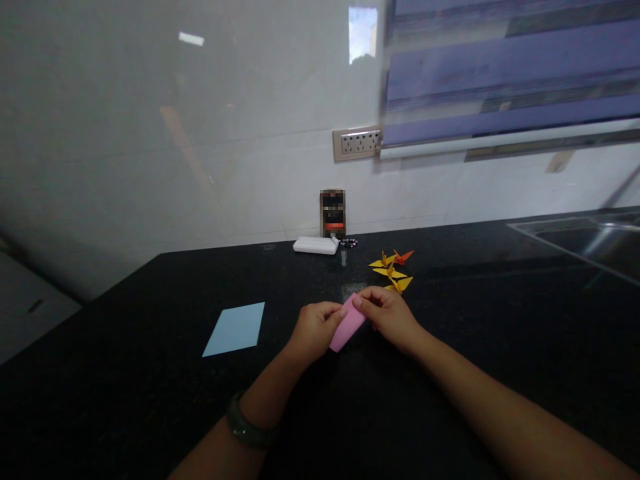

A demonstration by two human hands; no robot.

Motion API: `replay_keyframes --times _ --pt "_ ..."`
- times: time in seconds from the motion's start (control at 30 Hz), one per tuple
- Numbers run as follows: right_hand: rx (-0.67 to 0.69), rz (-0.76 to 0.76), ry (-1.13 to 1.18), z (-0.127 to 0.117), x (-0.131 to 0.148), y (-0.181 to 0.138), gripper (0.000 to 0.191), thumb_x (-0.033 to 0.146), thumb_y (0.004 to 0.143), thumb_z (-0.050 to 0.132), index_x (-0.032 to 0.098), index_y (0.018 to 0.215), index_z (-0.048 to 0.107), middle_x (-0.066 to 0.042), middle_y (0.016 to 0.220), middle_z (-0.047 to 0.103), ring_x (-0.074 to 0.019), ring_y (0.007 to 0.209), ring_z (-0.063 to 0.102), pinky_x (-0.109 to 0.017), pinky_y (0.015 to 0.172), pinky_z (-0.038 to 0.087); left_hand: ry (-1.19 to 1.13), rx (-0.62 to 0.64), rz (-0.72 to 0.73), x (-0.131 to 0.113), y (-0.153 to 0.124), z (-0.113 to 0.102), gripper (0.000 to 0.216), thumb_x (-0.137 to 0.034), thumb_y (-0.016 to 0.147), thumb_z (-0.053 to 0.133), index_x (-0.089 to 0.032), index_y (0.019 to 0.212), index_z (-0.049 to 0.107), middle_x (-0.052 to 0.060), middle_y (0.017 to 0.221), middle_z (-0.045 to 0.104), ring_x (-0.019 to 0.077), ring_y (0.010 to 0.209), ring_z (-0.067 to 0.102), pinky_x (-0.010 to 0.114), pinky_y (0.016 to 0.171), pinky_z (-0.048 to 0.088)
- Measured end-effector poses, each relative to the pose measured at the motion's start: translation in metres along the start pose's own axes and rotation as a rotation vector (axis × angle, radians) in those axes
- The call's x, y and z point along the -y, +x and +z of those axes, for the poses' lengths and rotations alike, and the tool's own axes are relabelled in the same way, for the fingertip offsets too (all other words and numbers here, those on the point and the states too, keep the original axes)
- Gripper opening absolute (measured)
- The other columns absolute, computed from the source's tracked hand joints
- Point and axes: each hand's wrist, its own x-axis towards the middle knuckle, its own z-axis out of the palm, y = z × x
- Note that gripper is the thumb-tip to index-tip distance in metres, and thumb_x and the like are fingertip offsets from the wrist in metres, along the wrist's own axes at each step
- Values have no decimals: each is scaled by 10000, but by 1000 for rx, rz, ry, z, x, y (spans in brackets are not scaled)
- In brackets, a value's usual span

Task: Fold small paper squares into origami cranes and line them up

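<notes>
Between my two hands is a pink sheet of folded paper (pixel 347 330), tilted, its long side slanting up to the right. My left hand (pixel 316 328) pinches its left edge between thumb and fingers. At the upper right corner, my right hand (pixel 391 316) grips the same paper with the thumb on top. The fingers beneath the paper are partly hidden. A light blue square of paper (pixel 235 329) lies flat to the left of my left hand. Just beyond my right hand stand several folded paper cranes, yellow ones (pixel 390 272) and an orange one (pixel 403 257).
The black countertop (pixel 150 400) runs back to a pale wall. Against it a phone-like object with a blurred screen (pixel 333 213) leans behind a white oblong case (pixel 316 246) with a beaded strap (pixel 349 243). At the right is a sink (pixel 600 240); a socket panel (pixel 357 143) is on the wall.
</notes>
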Motion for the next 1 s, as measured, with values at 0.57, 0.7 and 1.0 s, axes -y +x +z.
replay_keyframes --times 0.57,0.7,1.0 --pt "36 139 256 12 4 -7 239 334 633 634 151 761 549 48 566 507 -37 371 344 -172 326 258 -135 -94 -60 3 2 4 254 -323 715 524 -116 720 670 43 650 652 146 588 558 228 536 405" --pt "23 186 253 18 5 -9 178 276 636 616 134 732 568 39 550 522 -30 359 338 -170 329 245 -162 -133 -53 0 0 6 228 -313 702 542 -123 676 665 33 621 644 142 575 556 223 530 406" --pt "-21 192 180 11 0 -5 246 318 633 613 162 540 448 88 420 363 -32 334 276 -183 338 178 -296 -218 -136 -2 0 3 242 -341 665 589 -110 660 662 3 534 598 108 480 499 200 452 349"
